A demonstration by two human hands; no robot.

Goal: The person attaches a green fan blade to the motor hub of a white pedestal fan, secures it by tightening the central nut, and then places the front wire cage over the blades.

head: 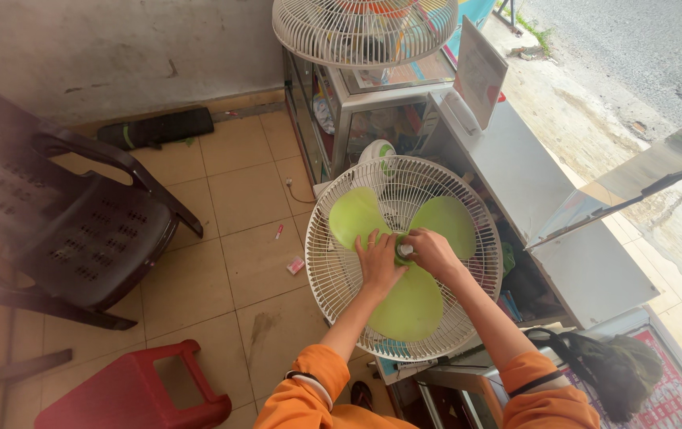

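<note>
At the centre of the frame your left hand [376, 262] lies flat, grip released, on the green fan blade [412, 298] inside the white rear grille [325, 270]. Your right hand [431, 253] has its grip clenched around the small hub cap [404, 251] at the blade's middle. A dark plastic chair [79, 238] stands at left, a red stool [134, 393] at lower left.

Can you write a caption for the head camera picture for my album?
Two hands work at the hub of a green fan blade inside a white fan guard.
</note>
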